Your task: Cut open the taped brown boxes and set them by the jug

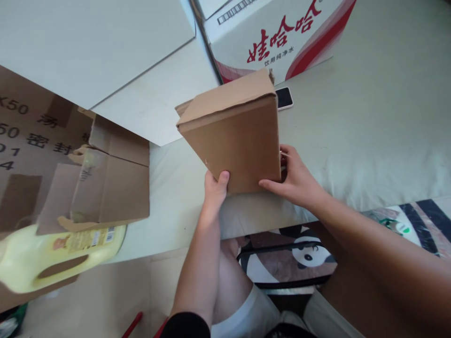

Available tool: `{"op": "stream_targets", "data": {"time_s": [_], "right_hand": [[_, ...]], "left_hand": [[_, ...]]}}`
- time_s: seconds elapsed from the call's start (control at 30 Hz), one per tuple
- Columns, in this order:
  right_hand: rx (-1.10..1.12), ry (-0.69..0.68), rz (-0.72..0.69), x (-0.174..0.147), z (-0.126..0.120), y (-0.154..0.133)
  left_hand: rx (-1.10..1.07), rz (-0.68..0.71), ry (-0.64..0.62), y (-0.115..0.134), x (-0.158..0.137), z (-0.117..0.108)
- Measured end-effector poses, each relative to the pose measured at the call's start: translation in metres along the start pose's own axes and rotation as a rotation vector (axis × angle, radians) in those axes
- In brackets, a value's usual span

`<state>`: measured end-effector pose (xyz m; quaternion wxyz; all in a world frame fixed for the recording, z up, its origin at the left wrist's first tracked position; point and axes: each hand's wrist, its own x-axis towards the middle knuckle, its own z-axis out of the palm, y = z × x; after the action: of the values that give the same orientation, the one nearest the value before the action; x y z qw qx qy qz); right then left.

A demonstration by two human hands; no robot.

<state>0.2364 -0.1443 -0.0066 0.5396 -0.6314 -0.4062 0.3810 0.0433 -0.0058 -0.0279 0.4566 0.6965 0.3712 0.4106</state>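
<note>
A brown cardboard box (236, 145) is held up in front of me between both hands, its broad side toward me and a flap edge sticking out at the upper left. My left hand (216, 188) grips its lower left corner, thumb on the near face. On the lower right edge is my right hand (294, 176), thumb along the bottom of the near face and fingers curled behind the side. A small thin whitish item shows at those right fingers, too small to name. What lies behind the box is hidden.
Behind the box lie a phone (284, 98) and a white carton with red lettering (282, 42). At left are a large white box (141, 108), an open cardboard box (116, 183) and a yellow jug (70, 253). A panda-print bag (289, 258) sits below the pale green cloth surface (369, 141).
</note>
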Motion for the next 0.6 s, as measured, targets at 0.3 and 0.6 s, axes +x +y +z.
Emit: {"op": "stream_targets", "data": {"time_s": [0.3, 0.6], "right_hand": [[-0.021, -0.018, 0.008, 0.001, -0.002, -0.002], [-0.316, 0.2, -0.204, 0.002, -0.02, -0.006]], "left_hand": [[-0.041, -0.029, 0.025, 0.002, 0.0, 0.001], [-0.208, -0.109, 0.137, -0.002, 0.002, -0.005]]}}
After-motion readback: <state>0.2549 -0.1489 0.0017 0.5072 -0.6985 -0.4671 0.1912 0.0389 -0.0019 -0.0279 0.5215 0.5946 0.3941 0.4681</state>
